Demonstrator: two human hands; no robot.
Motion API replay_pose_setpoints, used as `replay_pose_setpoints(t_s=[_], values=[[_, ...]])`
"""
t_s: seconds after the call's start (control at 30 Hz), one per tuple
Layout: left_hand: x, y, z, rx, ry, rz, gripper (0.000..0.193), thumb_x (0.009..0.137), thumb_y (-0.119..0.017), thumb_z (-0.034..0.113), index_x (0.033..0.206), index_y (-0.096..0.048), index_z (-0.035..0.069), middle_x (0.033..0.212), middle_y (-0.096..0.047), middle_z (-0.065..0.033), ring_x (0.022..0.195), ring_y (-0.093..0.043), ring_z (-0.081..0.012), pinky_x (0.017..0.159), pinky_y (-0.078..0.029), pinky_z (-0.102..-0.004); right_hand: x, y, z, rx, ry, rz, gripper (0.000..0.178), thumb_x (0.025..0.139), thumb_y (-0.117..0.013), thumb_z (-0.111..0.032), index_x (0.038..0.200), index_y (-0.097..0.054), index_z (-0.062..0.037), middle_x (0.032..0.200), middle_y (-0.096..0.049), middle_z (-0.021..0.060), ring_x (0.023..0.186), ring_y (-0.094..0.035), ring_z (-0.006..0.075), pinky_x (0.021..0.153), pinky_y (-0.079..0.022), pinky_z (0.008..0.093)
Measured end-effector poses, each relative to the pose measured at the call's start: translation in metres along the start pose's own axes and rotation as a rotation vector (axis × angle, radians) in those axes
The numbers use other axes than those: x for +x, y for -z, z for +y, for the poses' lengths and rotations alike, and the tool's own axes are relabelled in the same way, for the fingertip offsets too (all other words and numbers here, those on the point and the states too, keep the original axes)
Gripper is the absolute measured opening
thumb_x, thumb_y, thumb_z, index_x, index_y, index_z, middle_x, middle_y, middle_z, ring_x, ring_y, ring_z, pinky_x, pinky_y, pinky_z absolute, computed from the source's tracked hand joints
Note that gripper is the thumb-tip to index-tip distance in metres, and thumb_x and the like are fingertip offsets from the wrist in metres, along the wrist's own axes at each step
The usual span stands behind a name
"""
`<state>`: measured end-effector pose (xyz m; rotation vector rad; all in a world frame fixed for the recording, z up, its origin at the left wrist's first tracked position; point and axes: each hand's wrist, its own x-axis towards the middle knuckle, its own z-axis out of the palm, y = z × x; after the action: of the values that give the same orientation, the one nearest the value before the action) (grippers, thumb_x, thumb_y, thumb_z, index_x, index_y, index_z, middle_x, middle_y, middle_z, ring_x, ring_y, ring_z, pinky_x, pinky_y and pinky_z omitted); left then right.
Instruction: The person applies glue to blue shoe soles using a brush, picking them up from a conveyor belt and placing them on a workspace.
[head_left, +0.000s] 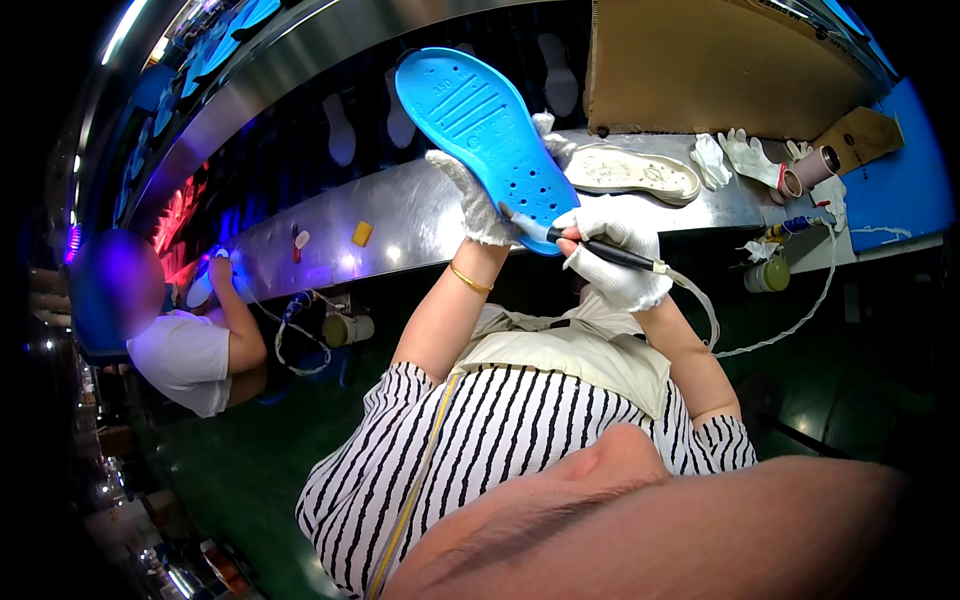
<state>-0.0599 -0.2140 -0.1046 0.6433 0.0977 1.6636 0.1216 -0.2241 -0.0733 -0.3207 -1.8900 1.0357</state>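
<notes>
Gloved fingers [470, 190] around blue sole [485, 125]

a long shiny metal desk [400, 225] runs across the middle of the view. behind the desk a dark conveyor belt [300, 140] carries pale sole shapes, and a brown cardboard sheet [690, 65] stands at its right end. below the desk lies a glossy dark green floor [250, 470]. left of the desk, red and blue lights glow, with bright strip lamps above
</notes>
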Motion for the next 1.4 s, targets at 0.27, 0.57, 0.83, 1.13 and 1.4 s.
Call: replay_pose_setpoints(t_s=[0.27, 0.57, 0.83, 1.13, 1.4], values=[[0.004, -0.010, 0.016, -0.043, 0.049, -0.149, 0.119, 0.055, -0.049, 0.085, 0.138, -0.032, 0.002, 0.128, -0.047, -0.0221, 0.111, -0.054, -0.0357, 0.102, -0.040, -0.0483, -0.012, -0.004, 0.007, 0.320, -0.371, 0.111, 0.018, 0.078, -0.066, 0.004, 0.089, -0.055, -0.0041, 0.089, -0.062, 0.0073, 0.075, -0.058, 0.0104, 0.069, -0.049, 0.0245], [0.014, -0.019, 0.028, 0.352, 0.258, -0.173, 0.114, 0.053, -0.057, 0.081, 0.131, -0.039, -0.001, 0.121, -0.052, -0.0224, 0.105, -0.059, -0.0338, 0.082, -0.055, -0.0444, -0.010, 0.010, 0.017, 0.375, -0.440, 0.118, 0.013, 0.077, -0.062, 0.003, 0.086, -0.056, -0.0027, 0.091, -0.062, 0.0100, 0.079, -0.061, 0.0160, 0.072, -0.050, 0.0291], [0.027, -0.012, 0.030, 0.642, 0.538, -0.159, 0.104, 0.062, -0.059, 0.074, 0.131, -0.041, -0.002, 0.114, -0.058, -0.0203, 0.098, -0.063, -0.0279, 0.083, -0.054, -0.0393, 0.003, 0.027, 0.019, 0.530, -0.801, -0.226, 0.016, 0.071, -0.064, -0.004, 0.084, -0.057, 0.0020, 0.083, -0.062, 0.0102, 0.074, -0.059, 0.0154, 0.066, -0.050, 0.0271], [0.046, -0.007, 0.024, 0.900, 0.720, 0.099, 0.071, 0.084, -0.051, 0.061, 0.125, -0.049, 0.003, 0.102, -0.062, -0.0151, 0.083, -0.065, -0.0193, 0.071, -0.056, -0.0304, 0.013, 0.021, 0.014, 0.016, -0.391, -0.321, 0.010, 0.070, -0.061, -0.001, 0.075, -0.053, -0.0035, 0.083, -0.059, 0.0073, 0.072, -0.056, 0.0105, 0.064, -0.048, 0.0257], [0.050, -0.008, 0.027, 0.928, 0.834, 0.134, 0.068, 0.087, -0.050, 0.059, 0.130, -0.047, 0.006, 0.105, -0.060, -0.0134, 0.085, -0.061, -0.0163, 0.071, -0.053, -0.0291, 0.016, 0.025, 0.024, 0.048, -0.455, -0.206, 0.009, 0.070, -0.062, -0.004, 0.078, -0.057, -0.0041, 0.081, -0.059, 0.0045, 0.071, -0.055, 0.0102, 0.067, -0.047, 0.0245]])
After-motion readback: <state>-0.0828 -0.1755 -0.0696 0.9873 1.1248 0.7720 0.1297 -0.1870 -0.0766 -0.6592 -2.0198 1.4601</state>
